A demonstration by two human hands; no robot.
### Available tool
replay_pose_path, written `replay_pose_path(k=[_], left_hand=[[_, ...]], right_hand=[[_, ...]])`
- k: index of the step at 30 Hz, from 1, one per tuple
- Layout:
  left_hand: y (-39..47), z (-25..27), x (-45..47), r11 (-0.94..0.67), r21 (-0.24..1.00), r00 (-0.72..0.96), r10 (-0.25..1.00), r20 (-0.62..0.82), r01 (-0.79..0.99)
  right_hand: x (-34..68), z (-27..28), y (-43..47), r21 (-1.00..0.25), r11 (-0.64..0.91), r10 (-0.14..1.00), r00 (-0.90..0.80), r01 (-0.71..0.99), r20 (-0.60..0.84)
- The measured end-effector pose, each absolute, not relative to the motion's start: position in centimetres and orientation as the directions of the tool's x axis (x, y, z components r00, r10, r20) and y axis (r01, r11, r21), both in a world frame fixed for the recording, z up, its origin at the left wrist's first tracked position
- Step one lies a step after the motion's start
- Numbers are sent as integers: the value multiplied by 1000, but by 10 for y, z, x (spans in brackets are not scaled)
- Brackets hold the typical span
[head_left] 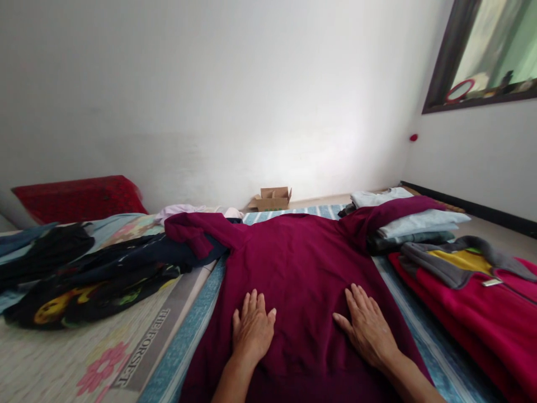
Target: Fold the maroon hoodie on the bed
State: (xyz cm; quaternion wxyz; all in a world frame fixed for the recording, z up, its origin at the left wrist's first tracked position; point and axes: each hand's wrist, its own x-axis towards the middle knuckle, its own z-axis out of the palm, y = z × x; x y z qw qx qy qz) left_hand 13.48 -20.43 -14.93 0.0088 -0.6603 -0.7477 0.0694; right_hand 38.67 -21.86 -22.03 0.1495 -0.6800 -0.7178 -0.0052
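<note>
Under my left hand (254, 328) and right hand (370, 327): a plum, long-sleeved fabric top (293, 257) spread on blue striped cloth (191, 336).
Through the head camera I see both open, palms down, on its lower half; one sleeve (403, 210) drapes across a stack of folded clothes (423, 224).

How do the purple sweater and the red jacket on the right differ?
The sweater is plain purple; the jacket is red with a grey collar. The jacket shows a zip, the sweater none. The left hand and right hand lie on the sweater, not the jacket. Both are garments.
</note>
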Motion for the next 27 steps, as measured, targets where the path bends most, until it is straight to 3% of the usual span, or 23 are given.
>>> replay_pose_path(k=[4,14,19,27], left_hand=[[-193,-128,149,55,-95,-66,991,-117,994],[-121,-127,250,-388,143,401,913,-80,911],[-86,-153,277,-398,162,411,910,-53,903],[-80,-187,276,-416,62,414,910,35,907]], right_hand=[[385,-218,-217,-191,73,978,-33,979,207],[383,-208,-218,-218,66,982,-24,974,187],[382,-212,-215,-217,73,975,-24,973,221],[389,-227,-215,-277,65,941,34,959,338]])
